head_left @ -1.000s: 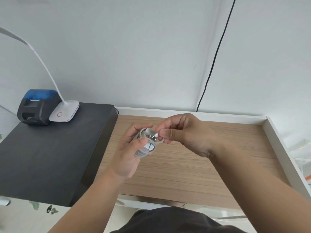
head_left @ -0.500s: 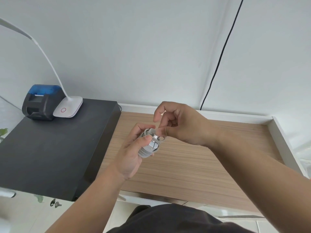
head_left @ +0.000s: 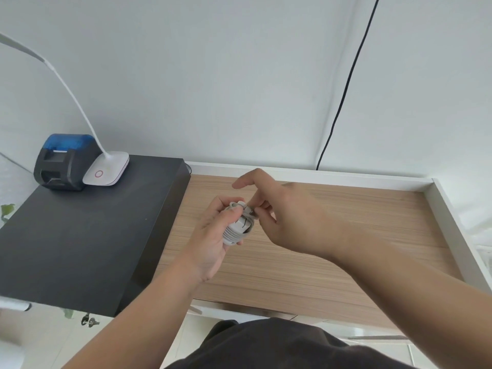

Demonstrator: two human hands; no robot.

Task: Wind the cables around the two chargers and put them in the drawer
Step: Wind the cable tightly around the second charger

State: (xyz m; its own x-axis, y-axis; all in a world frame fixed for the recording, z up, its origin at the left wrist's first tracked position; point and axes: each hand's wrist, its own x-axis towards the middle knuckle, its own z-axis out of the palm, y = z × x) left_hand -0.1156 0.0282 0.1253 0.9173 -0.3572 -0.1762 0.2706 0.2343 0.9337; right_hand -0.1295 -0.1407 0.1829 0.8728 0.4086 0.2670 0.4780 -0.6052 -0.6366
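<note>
charger (head_left: pixel 237 227): small white block, cable (head_left: pixel 234 233) coiled round it, held in the air above the open wooden drawer (head_left: pixel 346 235)
left hand (head_left: pixel 213 241): closed round the charger body, thumb pressing the coils
right hand (head_left: pixel 287 217): fingertips pinching the loose cable end at the top, index finger raised
handling: looks light; hard body, springy cable likely to unwind if released
hold: grip across the coils, keep the end pinned
second charger: not in view

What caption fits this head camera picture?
Left hand holds a cable-wrapped charger; right hand tucks the cable end.
</note>
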